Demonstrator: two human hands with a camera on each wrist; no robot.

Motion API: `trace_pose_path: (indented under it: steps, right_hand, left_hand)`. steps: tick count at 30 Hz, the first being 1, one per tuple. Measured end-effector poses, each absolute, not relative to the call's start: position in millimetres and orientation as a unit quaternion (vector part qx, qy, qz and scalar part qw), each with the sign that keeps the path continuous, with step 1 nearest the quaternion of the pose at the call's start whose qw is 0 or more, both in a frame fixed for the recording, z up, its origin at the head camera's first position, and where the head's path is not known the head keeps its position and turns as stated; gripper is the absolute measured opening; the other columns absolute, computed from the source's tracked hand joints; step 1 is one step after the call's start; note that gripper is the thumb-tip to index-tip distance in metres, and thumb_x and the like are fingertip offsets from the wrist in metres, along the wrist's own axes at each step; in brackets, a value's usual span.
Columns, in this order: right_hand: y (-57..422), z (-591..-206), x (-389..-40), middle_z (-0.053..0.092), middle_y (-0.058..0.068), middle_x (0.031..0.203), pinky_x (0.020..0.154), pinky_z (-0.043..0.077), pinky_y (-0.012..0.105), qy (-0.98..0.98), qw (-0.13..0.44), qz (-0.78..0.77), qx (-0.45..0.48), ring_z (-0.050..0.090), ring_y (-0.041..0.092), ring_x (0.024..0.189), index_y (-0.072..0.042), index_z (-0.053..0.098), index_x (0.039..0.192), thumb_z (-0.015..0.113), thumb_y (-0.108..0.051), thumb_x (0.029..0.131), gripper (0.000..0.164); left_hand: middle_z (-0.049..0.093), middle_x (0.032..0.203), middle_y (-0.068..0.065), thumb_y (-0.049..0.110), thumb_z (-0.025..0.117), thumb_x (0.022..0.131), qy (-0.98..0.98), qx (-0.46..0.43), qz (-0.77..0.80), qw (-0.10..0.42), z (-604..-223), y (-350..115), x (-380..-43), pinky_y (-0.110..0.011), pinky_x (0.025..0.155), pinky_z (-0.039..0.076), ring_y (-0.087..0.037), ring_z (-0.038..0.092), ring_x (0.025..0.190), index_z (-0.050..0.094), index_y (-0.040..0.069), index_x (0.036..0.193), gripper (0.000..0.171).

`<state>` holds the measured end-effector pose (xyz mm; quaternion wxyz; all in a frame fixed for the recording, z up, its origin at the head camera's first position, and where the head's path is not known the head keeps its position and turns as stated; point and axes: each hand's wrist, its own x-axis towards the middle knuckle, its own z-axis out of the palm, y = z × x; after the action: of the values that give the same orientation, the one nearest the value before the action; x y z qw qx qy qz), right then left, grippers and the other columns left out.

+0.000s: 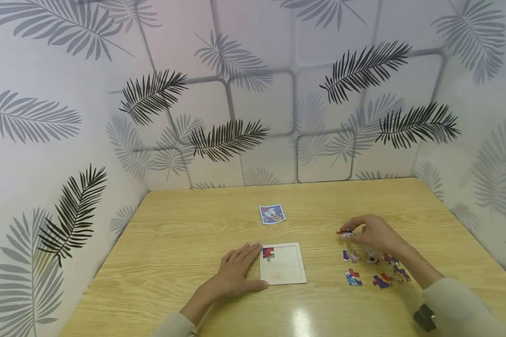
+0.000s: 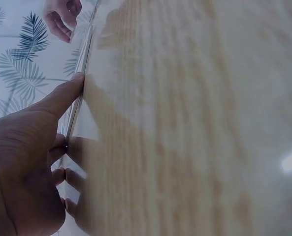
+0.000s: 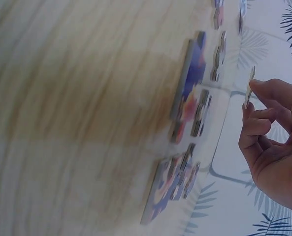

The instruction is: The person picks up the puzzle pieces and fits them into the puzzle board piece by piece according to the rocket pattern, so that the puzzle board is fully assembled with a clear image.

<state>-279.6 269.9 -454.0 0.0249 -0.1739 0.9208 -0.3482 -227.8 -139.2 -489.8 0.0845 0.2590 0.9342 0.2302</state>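
A white square puzzle tray [image 1: 284,269] lies mid-table in the head view, with a red and purple piece [image 1: 268,252] in its upper left corner. My left hand [image 1: 236,274] rests flat at the tray's left edge, fingers straight and thumb at its lower left corner. To the right, my right hand [image 1: 373,232] pinches a puzzle piece [image 1: 346,233] above the table. The right wrist view shows this puzzle piece [image 3: 249,88] edge-on between thumb and finger. Several loose pieces [image 1: 381,281] lie under and in front of the right hand, some partly hidden by it.
A small picture card [image 1: 272,214] of a white cartoon dog lies beyond the tray. The wooden table [image 1: 185,224] meets feather-patterned walls [image 1: 261,103] at the back and sides. A dark object [image 1: 425,318] shows at the right wrist, partly covered by the sleeve.
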Motion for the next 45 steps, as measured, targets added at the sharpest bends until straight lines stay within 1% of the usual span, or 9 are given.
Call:
trace_pose_path:
  steps: [8,15,21,24,31,34,40,44,45]
  right_hand:
    - [252,-451,-278,0.073,0.011,0.115,0.044,0.036,0.022,0.9,0.028,-0.386,-0.202,0.031,0.002,0.048,-0.014,0.076,0.108,0.072,-0.008,0.089,0.02]
    - [235,-453,-278,0.07,0.015,0.121,0.04,0.031,0.018,0.89,0.05,-0.404,-0.208,0.028,0.003,0.042,-0.015,0.077,0.108,0.071,-0.006,0.089,0.021]
    - [220,-457,-280,0.071,0.016,0.119,0.039,0.03,0.016,0.887,0.054,-0.398,-0.226,0.028,0.003,0.039,-0.011,0.077,0.107,0.071,-0.005,0.089,0.019]
    - [211,-456,-280,0.072,0.015,0.117,0.04,0.033,0.017,0.889,0.05,-0.389,-0.235,0.028,0.003,0.039,-0.011,0.078,0.105,0.072,-0.004,0.088,0.019]
    - [187,-454,-283,0.074,0.013,0.112,0.044,0.037,0.018,0.889,0.03,-0.378,-0.257,0.032,0.002,0.043,-0.012,0.079,0.1,0.073,-0.001,0.086,0.019]
    - [179,-455,-285,0.075,0.011,0.11,0.044,0.036,0.018,0.886,0.031,-0.379,-0.267,0.033,0.002,0.044,-0.012,0.079,0.099,0.073,-0.001,0.085,0.019]
    - [165,-459,-285,0.077,0.007,0.105,0.042,0.032,0.017,0.882,0.042,-0.382,-0.273,0.029,0.003,0.043,-0.014,0.08,0.096,0.073,0.0,0.085,0.019]
    - [155,-460,-285,0.077,0.004,0.103,0.045,0.033,0.018,0.885,0.041,-0.37,-0.281,0.033,0.005,0.049,-0.014,0.08,0.094,0.071,0.003,0.082,0.023]
    - [153,-460,-285,0.077,0.003,0.103,0.047,0.034,0.018,0.886,0.04,-0.366,-0.282,0.036,0.006,0.053,-0.014,0.08,0.094,0.071,0.003,0.082,0.023]
  left_hand:
    - [0.023,0.167,0.002,0.063,0.066,0.086,0.938,0.251,0.223,0.085,-492,-140,-227,-0.061,0.123,0.009,-0.03,0.016,0.155,0.025,0.021,0.16,0.094]
    - [0.021,0.168,0.001,0.064,0.064,0.087,0.938,0.252,0.221,0.089,-491,-140,-228,-0.062,0.122,0.008,-0.031,0.015,0.155,0.023,0.021,0.16,0.095]
    - [0.022,0.167,0.002,0.064,0.064,0.087,0.939,0.251,0.217,0.091,-489,-139,-228,-0.06,0.123,0.008,-0.03,0.015,0.155,0.023,0.021,0.16,0.094]
    - [0.022,0.167,0.002,0.064,0.064,0.087,0.939,0.251,0.217,0.094,-489,-139,-228,-0.06,0.123,0.009,-0.03,0.015,0.155,0.023,0.021,0.16,0.094]
    - [0.022,0.167,0.001,0.063,0.064,0.087,0.939,0.252,0.213,0.093,-488,-138,-229,-0.061,0.123,0.009,-0.031,0.016,0.155,0.023,0.021,0.16,0.093]
    - [0.022,0.167,0.0,0.063,0.065,0.087,0.94,0.251,0.21,0.094,-488,-138,-229,-0.061,0.122,0.01,-0.031,0.016,0.155,0.024,0.021,0.16,0.094]
    - [0.023,0.167,0.0,0.064,0.064,0.087,0.942,0.253,0.198,0.095,-485,-137,-229,-0.061,0.122,0.013,-0.032,0.018,0.155,0.024,0.022,0.16,0.094]
    - [0.024,0.167,-0.001,0.064,0.065,0.087,0.943,0.253,0.194,0.096,-483,-137,-229,-0.062,0.121,0.015,-0.033,0.02,0.154,0.025,0.021,0.16,0.094]
    - [0.024,0.167,-0.001,0.063,0.065,0.087,0.943,0.251,0.194,0.096,-483,-137,-230,-0.062,0.121,0.015,-0.033,0.02,0.154,0.025,0.021,0.16,0.094]
